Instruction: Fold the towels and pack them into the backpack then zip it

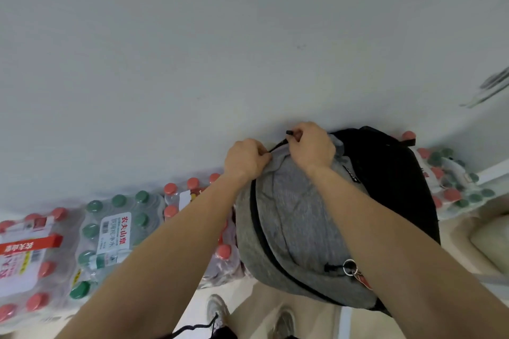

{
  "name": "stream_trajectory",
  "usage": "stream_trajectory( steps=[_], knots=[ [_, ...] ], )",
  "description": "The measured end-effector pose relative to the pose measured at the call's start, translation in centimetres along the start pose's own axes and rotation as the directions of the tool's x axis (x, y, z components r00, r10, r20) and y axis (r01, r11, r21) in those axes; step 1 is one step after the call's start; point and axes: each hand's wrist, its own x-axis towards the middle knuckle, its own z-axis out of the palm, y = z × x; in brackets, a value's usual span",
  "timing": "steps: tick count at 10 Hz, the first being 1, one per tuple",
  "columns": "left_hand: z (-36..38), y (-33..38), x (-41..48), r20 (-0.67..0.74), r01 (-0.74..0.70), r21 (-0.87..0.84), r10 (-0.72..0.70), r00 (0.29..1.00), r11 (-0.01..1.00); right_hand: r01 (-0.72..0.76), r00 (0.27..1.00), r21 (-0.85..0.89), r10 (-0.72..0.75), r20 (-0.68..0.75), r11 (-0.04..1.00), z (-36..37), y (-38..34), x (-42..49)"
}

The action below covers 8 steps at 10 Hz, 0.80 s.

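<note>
Bare forearms (399,242) are seen entering from the lower edge of the frame, with grey shoes (217,308) on pale floor between them. At centre right a soft grey-and-black fabric backpack (297,217) is stood up against the white wall (192,36). Shrink-wrapped packs of water bottles (110,228) are lined up at lower left; whether the bag rests on them cannot be told. No towels are shown. They are judged to be packed inside, given the bulged front.

Left hand (245,158) is closed in a pinch on the grey fabric at the top of the bag, just beside the zip line. Right hand (311,146), close beside it, is curled round a thin black zip pull cord (289,132), whose tip sticks out past the fingers. A black zip track (259,228) is seen running down the left side of the bag; whether it is fully closed cannot be told. A metal key ring (349,267) with a red tag hangs at the lower right of the bag.

Step judged: zipping, near the end. The bag is judged light and limp, and the fabric will pucker under a pull. It is best held taut right next to the slider and drawn by the cord. The cord is thin and may slip. Towel cloth may be caught in the teeth.
</note>
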Motion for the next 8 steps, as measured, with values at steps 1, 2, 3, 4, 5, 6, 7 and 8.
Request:
stream_trajectory(
  steps=[1,2,3,4,5,6,7,8],
  knots=[
    [-0.1,-1.1,0.6,-0.004,0.046,-0.012,-0.046,0.999,0.999,-0.125,0.986,-0.072,0.115,-0.123,0.99,-0.9,2.5,1.3],
    [0.1,-2.2,1.2,0.004,0.093,-0.032,-0.093,0.996,0.995,-0.274,0.945,-0.105,0.248,-0.213,0.956,-3.0,6.4,3.5],
    [0.8,-1.9,1.4,-0.01,0.091,-0.022,-0.092,0.996,0.996,-0.256,0.947,-0.159,0.214,-0.239,0.954,-3.7,8.0,4.6],
    [1.7,-1.9,1.7,-0.032,0.116,-0.011,-0.117,0.993,0.993,-0.232,0.964,-0.052,0.223,-0.146,0.971,-2.9,8.5,4.8],
    [1.5,-1.6,1.4,-0.05,0.125,-0.002,-0.125,0.991,0.992,-0.211,0.977,-0.006,0.211,-0.043,0.977,-3.2,9.3,4.2],
    [1.1,-0.9,0.8,-0.06,0.113,0.009,-0.112,0.992,0.994,-0.113,0.994,-0.032,0.113,-0.014,0.993,-4.1,9.7,3.2],
    [0.1,0.3,-0.6,-0.037,0.091,0.029,-0.09,0.995,0.995,-0.027,0.998,-0.133,0.033,0.045,0.991,-5.1,9.3,1.5],
    [-1.0,1.5,-2.1,-0.021,0.075,0.035,-0.074,0.997,0.997,0.062,0.99,-0.226,-0.032,0.136,0.972,-5.8,7.8,-0.1]
  ],
)
